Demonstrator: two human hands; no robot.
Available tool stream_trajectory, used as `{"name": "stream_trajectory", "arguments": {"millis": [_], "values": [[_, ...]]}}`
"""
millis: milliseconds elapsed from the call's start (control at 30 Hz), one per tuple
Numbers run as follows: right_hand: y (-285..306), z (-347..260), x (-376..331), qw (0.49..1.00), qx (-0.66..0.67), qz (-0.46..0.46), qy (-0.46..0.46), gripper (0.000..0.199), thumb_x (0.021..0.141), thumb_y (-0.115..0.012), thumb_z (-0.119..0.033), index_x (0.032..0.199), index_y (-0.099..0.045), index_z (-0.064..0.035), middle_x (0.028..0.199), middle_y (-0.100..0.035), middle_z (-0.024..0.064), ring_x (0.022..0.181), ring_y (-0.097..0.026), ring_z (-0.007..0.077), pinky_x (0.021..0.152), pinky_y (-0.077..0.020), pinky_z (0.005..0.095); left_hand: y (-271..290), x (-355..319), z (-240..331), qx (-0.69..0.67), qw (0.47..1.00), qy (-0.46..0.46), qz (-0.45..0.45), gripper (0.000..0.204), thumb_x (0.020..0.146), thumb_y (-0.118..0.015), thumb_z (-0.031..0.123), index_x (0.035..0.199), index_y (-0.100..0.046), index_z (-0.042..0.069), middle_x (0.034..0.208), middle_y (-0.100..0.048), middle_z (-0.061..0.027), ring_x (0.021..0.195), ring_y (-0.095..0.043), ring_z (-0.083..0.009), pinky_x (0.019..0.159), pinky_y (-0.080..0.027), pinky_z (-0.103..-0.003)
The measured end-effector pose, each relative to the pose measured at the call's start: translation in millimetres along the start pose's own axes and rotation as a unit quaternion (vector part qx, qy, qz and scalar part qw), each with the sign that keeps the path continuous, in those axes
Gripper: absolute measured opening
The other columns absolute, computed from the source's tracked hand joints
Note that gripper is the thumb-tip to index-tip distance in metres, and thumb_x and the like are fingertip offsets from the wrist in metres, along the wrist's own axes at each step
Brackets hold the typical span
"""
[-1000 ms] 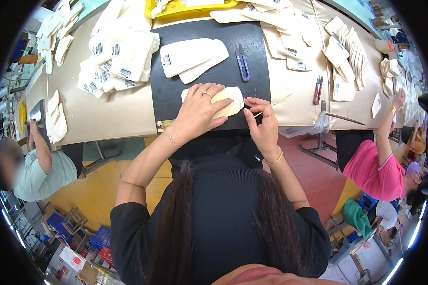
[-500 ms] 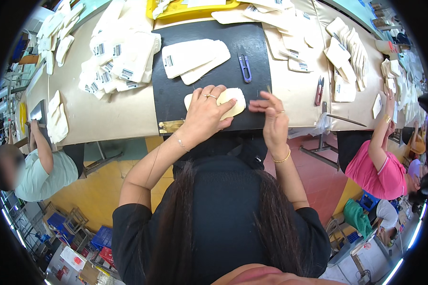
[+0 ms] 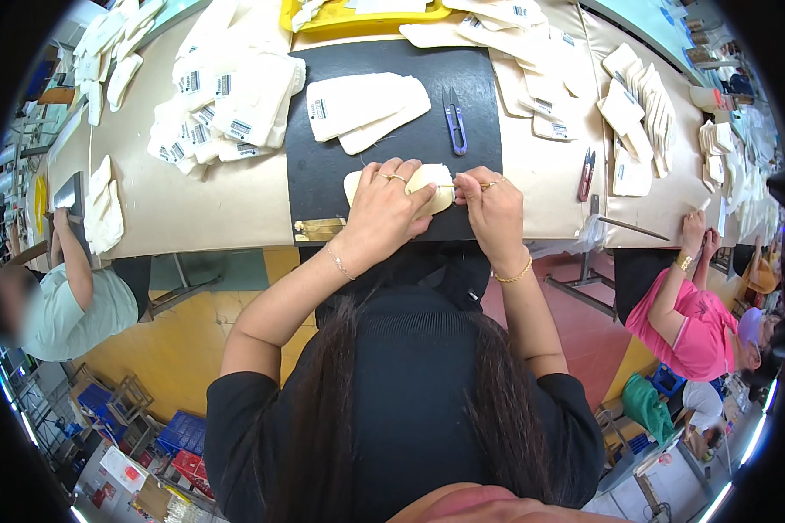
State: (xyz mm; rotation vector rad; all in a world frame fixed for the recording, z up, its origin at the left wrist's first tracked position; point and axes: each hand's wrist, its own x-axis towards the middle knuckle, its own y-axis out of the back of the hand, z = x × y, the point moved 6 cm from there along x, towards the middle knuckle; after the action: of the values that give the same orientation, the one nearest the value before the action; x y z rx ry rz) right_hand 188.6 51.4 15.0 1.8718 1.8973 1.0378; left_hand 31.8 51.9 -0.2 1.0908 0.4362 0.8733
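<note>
Fabric piece (image 3: 442,201), cream-coloured and rounded, lies on the black rectangular mat (image 3: 480,87) before you, held under your bare left hand (image 3: 384,205), thumb across the top. Your bare right hand (image 3: 492,211), fingertips narrow in a pinch, grips a thin yellow stick-like tool (image 3: 447,185) at the piece's right end. Farther back on the mat, two overlapping cream fabric pieces (image 3: 358,105) lie near purple-handled pointed snips (image 3: 456,126).

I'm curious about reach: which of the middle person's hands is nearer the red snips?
Right. The right hand is left of the red snips, slightly lower in view; the left hand is farther left, on the cream piece.
</note>
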Motion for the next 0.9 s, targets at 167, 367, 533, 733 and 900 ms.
{"name": "stream_trajectory", "arguments": {"millis": [167,367,533,733,900], "values": [[-3,-9,5,0.998,-0.032,-0.014,0.056,0.022,0.100,-0.064,-0.018,0.085,-0.068,-0.0019,0.076,-0.068,0.0081,0.066,-0.063,0.0258,0.066,-0.0495,0.0363,0,1,2,0.006,1.000,0.004,-0.006,0.043,0.073,-0.083,0.024,0.114,-0.074,0.013,0.132,-0.058,-0.0133,0.123,-0.053,-0.0312,0.105,-0.039,-0.046],[-6,-13,10,0.993,-0.043,-0.029,0.107,0.017,0.095,-0.069,-0.016,0.084,-0.068,-0.0026,0.077,-0.067,0.0087,0.069,-0.062,0.0290,0.066,-0.0500,0.0377,0,2,1,0.018,1.000,-0.010,0.005,0.045,0.071,-0.084,0.025,0.114,-0.074,0.013,0.128,-0.059,-0.0120,0.120,-0.053,-0.0292,0.102,-0.040,-0.046],[-5,-11,16,0.992,-0.055,-0.028,0.106,0.016,0.092,-0.072,-0.017,0.085,-0.066,-0.0037,0.078,-0.067,0.0089,0.071,-0.064,0.0284,0.067,-0.0515,0.0369,-2,1,2,0.014,1.000,-0.013,0.005,0.048,0.071,-0.084,0.024,0.117,-0.072,0.015,0.128,-0.058,-0.0143,0.120,-0.053,-0.0317,0.102,-0.040,-0.047],[38,7,47,0.984,0.099,0.146,0.019,0.017,0.088,-0.080,-0.011,0.092,-0.066,-0.0024,0.081,-0.069,0.0088,0.073,-0.068,0.0201,0.071,-0.0542,0.0309,-8,-4,-2,-0.036,0.998,-0.028,0.034,0.051,0.069,-0.084,0.019,0.116,-0.064,0.014,0.128,-0.054,-0.0180,0.119,-0.053,-0.0367,0.102,-0.041,-0.049],[49,51,103,0.991,0.023,0.129,0.008,0.008,0.097,-0.065,-0.008,0.104,-0.069,-0.0067,0.111,-0.075,0.0116,0.098,-0.073,0.0265,0.081,-0.0542,0.0357,5,3,-8,-0.037,0.996,-0.052,0.067,0.052,0.067,-0.083,0.019,0.114,-0.064,0.012,0.127,-0.054,-0.0201,0.115,-0.055,-0.0379,0.100,-0.044,-0.047]]}}
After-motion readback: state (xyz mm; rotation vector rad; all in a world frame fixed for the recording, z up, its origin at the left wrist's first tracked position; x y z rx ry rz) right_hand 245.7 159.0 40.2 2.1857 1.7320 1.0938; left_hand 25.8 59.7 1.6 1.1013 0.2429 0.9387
